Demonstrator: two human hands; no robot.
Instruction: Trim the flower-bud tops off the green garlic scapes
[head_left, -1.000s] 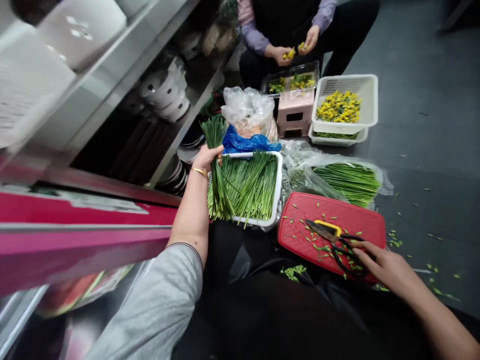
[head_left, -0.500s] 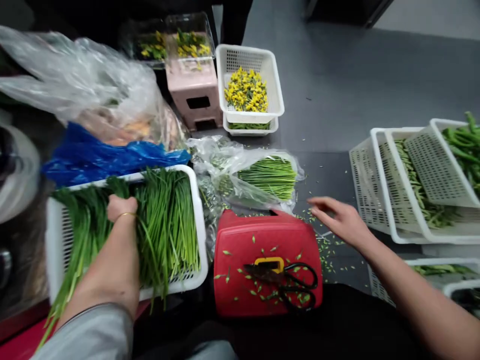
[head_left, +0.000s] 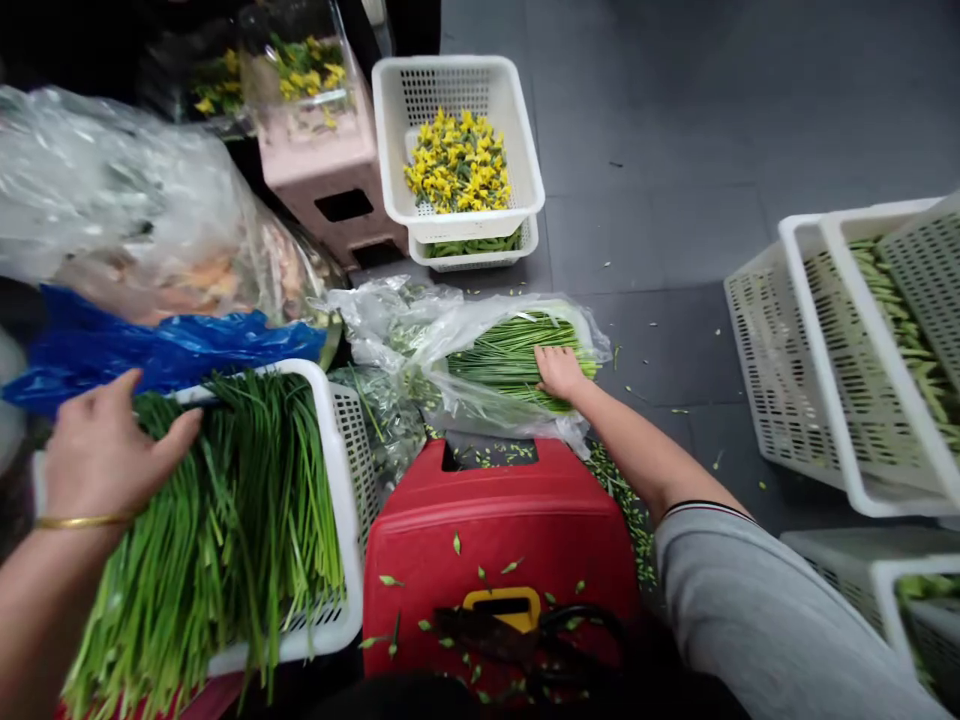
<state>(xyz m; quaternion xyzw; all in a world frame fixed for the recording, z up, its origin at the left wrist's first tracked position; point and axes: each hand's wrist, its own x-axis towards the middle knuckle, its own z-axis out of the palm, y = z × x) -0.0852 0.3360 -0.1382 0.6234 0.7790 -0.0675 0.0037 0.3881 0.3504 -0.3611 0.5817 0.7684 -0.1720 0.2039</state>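
Note:
My left hand [head_left: 112, 450], fingers spread and holding nothing, hovers over the left side of a white basket [head_left: 346, 560]. Long green garlic chives [head_left: 247, 500] fill that basket, their pale ends hanging over the near rim. Out in front, my right hand [head_left: 559, 372] has its fingers closed on the garlic chive stems [head_left: 502, 355], which lie in an opened clear plastic bag [head_left: 480, 405] on the floor. Black-handled scissors [head_left: 517, 640] rest on a red plastic stool [head_left: 495, 530] among small loose green buds.
A white basket of yellow flowers [head_left: 461, 165] is stacked on another basket by a pink stool [head_left: 322, 180]. White baskets [head_left: 780, 350] with green beans stand right. Large plastic bags [head_left: 112, 180] and a blue bag [head_left: 172, 335] lie left. Green buds litter the dark floor [head_left: 645, 240].
My left hand has let go of the chives and lifted to the left, opening. My right hand has moved left onto the stems in the bag. The view has shifted.

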